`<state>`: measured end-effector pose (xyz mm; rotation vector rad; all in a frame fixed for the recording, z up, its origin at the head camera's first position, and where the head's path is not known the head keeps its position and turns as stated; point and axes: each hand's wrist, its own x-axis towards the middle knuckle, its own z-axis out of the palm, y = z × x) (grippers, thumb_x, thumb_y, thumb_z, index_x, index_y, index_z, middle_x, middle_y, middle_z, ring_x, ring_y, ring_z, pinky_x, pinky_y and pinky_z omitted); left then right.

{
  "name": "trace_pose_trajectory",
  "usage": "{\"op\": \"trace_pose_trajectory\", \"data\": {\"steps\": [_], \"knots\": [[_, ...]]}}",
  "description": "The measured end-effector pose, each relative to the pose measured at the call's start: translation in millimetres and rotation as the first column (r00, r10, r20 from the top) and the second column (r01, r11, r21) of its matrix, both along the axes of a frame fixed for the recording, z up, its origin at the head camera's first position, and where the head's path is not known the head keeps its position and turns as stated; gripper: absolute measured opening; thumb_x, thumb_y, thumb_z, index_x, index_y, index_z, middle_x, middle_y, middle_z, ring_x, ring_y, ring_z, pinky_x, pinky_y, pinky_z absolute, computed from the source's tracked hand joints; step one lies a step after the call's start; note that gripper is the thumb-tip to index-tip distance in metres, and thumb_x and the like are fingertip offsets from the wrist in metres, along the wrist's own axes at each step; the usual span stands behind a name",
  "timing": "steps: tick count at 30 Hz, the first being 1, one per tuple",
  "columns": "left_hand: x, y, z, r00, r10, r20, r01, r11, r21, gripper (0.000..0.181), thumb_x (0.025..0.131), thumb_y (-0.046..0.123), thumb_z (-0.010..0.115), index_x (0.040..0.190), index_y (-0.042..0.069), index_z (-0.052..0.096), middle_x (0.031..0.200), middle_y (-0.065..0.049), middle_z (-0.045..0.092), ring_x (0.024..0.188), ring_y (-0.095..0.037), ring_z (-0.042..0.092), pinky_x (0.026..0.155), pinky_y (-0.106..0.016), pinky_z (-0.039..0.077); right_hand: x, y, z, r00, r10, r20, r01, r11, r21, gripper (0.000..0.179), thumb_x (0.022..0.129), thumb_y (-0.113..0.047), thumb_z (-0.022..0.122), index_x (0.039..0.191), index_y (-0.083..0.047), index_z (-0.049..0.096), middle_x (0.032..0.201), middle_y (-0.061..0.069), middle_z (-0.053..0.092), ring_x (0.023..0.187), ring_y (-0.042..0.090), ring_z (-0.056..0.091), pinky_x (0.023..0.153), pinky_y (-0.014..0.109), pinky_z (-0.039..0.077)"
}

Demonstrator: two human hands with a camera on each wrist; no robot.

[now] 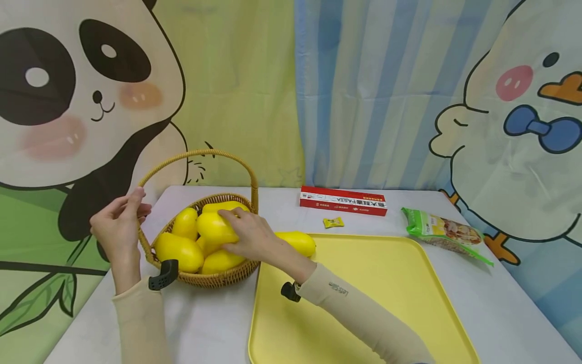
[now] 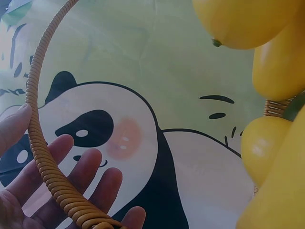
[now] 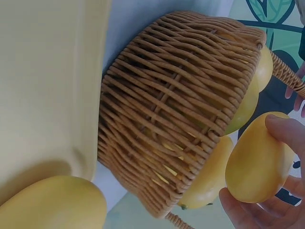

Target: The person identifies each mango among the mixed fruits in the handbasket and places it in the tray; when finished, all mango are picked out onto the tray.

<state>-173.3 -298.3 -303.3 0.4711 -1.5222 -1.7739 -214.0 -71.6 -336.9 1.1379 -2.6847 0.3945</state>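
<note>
A wicker basket [image 1: 223, 278] with a tall arched handle stands on the left of the table and holds several yellow mangoes [image 1: 179, 251]. My left hand [image 1: 118, 222] holds the left side of the handle [image 2: 43, 162]; in the left wrist view the thumb touches it and the fingers are loosely bent round it. At the top of the pile, my right hand [image 1: 254, 235] grips a mango [image 3: 259, 160] between thumb and fingers. Another mango [image 1: 297, 243] lies at the far left corner of a yellow tray [image 1: 364, 288].
Behind the tray lie a red pasta box [image 1: 343, 200] and a small yellow wrapped sweet [image 1: 334, 222]. A green-and-clear food packet [image 1: 447, 235] sits at the right. Printed curtains [image 1: 236, 96] hang behind the white table [image 1: 504, 298].
</note>
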Motion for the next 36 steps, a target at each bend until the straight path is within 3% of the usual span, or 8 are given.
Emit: {"op": "trace_pose_trajectory", "data": {"steps": [17,36], "knots": [[-0.6,-0.9,-0.5,1.000,0.006,0.031,-0.006,1.000,0.003,0.034,0.074,0.039,0.080,0.091,0.010,0.078,0.063,0.005,0.067,0.055,-0.007,0.061,0.060,-0.011,0.050,0.7,19.0,-3.9,1.000,0.008,0.013,-0.008,0.998,-0.058,0.072,0.082,-0.037,0.075,0.142,-0.015,0.043,0.125,0.007,0.057,0.102,0.019,0.060,0.080,0.030,0.053],[0.6,0.3,0.8,1.000,-0.002,-0.002,0.002,1.000,0.013,0.029,0.073,0.036,0.082,0.086,0.010,0.077,0.062,0.005,0.067,0.051,-0.006,0.061,0.057,-0.011,0.051,1.0,53.0,-11.4,0.998,-0.023,0.064,0.031,0.991,-0.130,0.072,0.081,-0.036,0.077,0.142,-0.014,0.044,0.126,0.007,0.057,0.108,0.020,0.059,0.088,0.036,0.052]]}}
